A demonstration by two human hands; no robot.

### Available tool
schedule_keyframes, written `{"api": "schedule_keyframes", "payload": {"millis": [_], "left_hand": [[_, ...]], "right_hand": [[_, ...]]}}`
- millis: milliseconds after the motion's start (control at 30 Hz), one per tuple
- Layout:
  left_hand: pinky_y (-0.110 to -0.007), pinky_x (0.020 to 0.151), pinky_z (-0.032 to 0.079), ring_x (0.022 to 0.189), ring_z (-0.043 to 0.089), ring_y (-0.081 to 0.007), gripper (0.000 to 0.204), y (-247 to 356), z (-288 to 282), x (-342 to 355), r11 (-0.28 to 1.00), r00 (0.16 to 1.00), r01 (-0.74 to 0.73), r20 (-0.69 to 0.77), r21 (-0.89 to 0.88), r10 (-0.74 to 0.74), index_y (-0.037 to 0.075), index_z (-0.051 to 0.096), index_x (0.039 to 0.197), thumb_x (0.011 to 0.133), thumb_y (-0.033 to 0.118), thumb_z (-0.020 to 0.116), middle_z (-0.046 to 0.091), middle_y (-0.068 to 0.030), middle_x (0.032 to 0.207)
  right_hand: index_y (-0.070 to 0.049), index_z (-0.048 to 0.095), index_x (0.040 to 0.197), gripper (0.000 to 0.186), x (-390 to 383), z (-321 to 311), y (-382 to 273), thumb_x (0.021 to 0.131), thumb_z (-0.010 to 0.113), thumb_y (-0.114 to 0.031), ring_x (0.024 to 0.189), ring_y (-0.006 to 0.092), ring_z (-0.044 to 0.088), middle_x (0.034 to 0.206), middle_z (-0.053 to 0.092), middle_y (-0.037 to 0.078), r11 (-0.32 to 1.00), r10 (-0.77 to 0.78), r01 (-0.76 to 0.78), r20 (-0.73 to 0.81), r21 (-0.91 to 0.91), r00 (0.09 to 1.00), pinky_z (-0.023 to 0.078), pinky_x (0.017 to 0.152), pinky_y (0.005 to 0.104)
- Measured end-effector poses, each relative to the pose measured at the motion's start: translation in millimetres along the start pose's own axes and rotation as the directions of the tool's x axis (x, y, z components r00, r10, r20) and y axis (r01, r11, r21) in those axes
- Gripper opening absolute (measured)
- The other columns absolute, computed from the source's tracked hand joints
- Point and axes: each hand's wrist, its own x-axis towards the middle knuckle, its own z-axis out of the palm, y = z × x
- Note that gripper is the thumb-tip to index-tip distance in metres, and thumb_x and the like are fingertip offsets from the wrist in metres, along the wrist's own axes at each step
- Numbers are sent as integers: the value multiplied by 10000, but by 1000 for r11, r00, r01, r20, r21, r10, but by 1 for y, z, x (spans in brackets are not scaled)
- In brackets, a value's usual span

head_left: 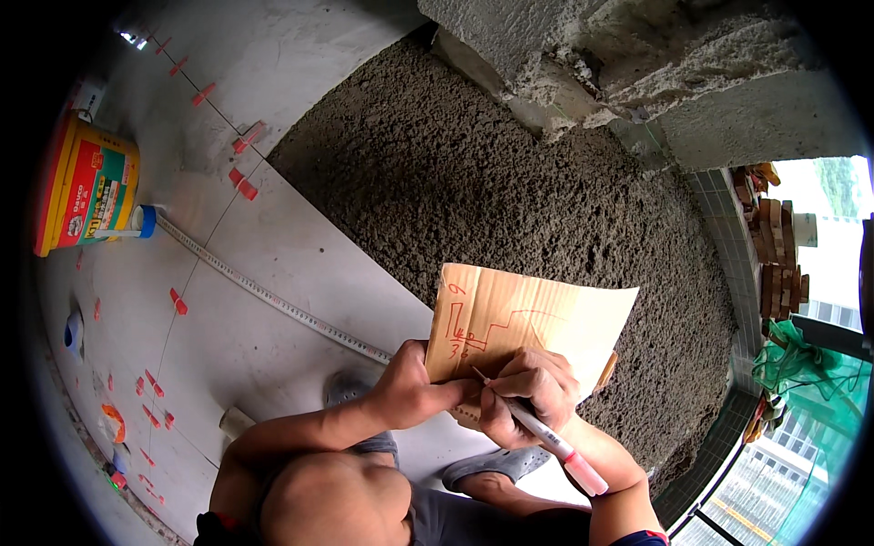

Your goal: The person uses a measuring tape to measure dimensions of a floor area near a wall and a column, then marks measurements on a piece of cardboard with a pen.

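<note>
A piece of brown cardboard (537, 314) is gripped along its left edge by my left hand (411, 393), thumb across its lower part. Red hand-drawn stepped lines and some marks show on its face. In my right hand (535, 389) is a white marker pen (551, 441) with a pinkish-red rear end. Its tip points up and left at the lower part of the cardboard, but I cannot tell whether it touches. Below my hands an extended tape measure (273, 300) lies across pale floor tiles and runs under the left hand.
Rough grey mortar (473, 182) spreads right of the tiles (300, 237). Red levelling wedges (243, 184) stick up along the joints. A yellow-and-red bucket (96, 187) stands at left. Broken concrete (637, 73) juts in above; stacked wooden pieces (778, 246) and green netting (801, 359) are at right.
</note>
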Motion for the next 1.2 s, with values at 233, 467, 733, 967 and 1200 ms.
{"api": "schedule_keyframes", "payload": {"millis": [233, 467, 733, 967, 1200], "left_hand": [[-275, 806, 522, 914, 643, -103, 298, -2, -3, 1, 996, 999, 37, 2, -85, -37, -13, 686, 1069, 811, 116, 757, 715, -56, 981], [-275, 812, 515, 912, 644, -104, 318, -7, -5, 5, 993, 999, 54, 4, -105, -54, -7, 687, 1081, 808, 134, 770, 714, -49, 981], [-286, 813, 524, 901, 663, -121, 285, -8, -13, 4, 999, 999, -38, -28, -24, 38, -14, 697, 1061, 789, 68, 722, 731, -73, 967], [-288, 820, 520, 897, 661, -126, 302, 0, -11, 3, 999, 999, -36, -4, 17, 36, -4, 700, 1070, 785, 97, 702, 730, -84, 972], [-288, 818, 518, 904, 651, -118, 325, 1, -15, 3, 999, 1000, -22, 9, -44, 22, -13, 686, 1086, 777, 84, 699, 723, -72, 975]], "right_hand": [[-3, 555, 831, 132, 2, 6, 4, 766, 668, -20, 467, 183, 563, 638, 610, 80, 1000, 1, -1, -43, 15, 999, 460, 434, 292], [-15, 578, 847, 148, 1, 8, 5, 786, 706, -58, 489, 187, 570, 663, 620, 66, 999, 38, -38, -58, 11, 998, 451, 436, 297], [-9, 536, 875, 133, 1, 2, 4, 821, 654, -36, 512, 161, 584, 674, 633, 101, 982, 187, -187, -31, 19, 982, 475, 495, 262], [-29, 519, 825, 175, 2, 1, -1, 767, 683, -15, 548, 151, 605, 659, 619, 82, 982, 181, -183, 50, 45, 982, 485, 514, 251], [-34, 521, 791, 172, 5, 8, -1, 730, 678, 2, 538, 163, 611, 642, 615, 74, 982, 185, -187, 41, 42, 982, 489, 506, 262]]}}
